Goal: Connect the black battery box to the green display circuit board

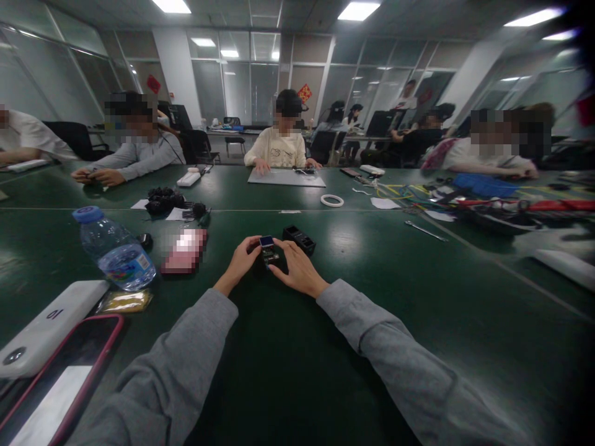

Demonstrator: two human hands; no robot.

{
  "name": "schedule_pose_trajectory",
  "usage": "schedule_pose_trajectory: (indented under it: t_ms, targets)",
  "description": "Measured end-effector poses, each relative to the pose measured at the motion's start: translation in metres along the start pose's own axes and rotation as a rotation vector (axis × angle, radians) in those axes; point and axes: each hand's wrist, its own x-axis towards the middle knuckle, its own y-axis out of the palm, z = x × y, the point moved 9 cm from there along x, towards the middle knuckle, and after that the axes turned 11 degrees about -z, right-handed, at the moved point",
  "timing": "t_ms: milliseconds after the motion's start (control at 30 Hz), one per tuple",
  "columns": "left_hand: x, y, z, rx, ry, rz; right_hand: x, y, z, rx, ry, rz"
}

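Observation:
Between my two hands sits a small dark-faced display screen (266,241) with a pale rim. Just below it shows a small circuit board (270,255); whether the two are joined I cannot tell. My left hand (244,263) closes its thumb and fingers on the left edge of the screen. My right hand (298,267) has its fingertips at the screen's right edge, while its thumb reaches under toward the board. Right behind my right hand's fingers stands a black open case with compartments (299,240), on the dark green table (279,359).
To the left are a water bottle (118,251), a pink phone (185,251), a white power bank (53,325) and a red-edged phone (60,378). Farther off lie a white ring (331,201), a wrench (425,231) and tangled cables (418,191). Several people sit around the table.

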Motion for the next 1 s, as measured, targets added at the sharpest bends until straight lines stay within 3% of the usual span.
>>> schedule_pose_trajectory:
  t_ms: [533, 1000]
  targets:
    - [-0.001, 0.001, -0.001, -0.005, -0.013, -0.005, 0.001, -0.002, -0.009, 0.029, 0.06, -0.049]
    - [0.0, 0.0, 0.008, 0.057, -0.035, -0.008, 0.001, -0.013, -0.023, -0.048, 0.155, -0.191]
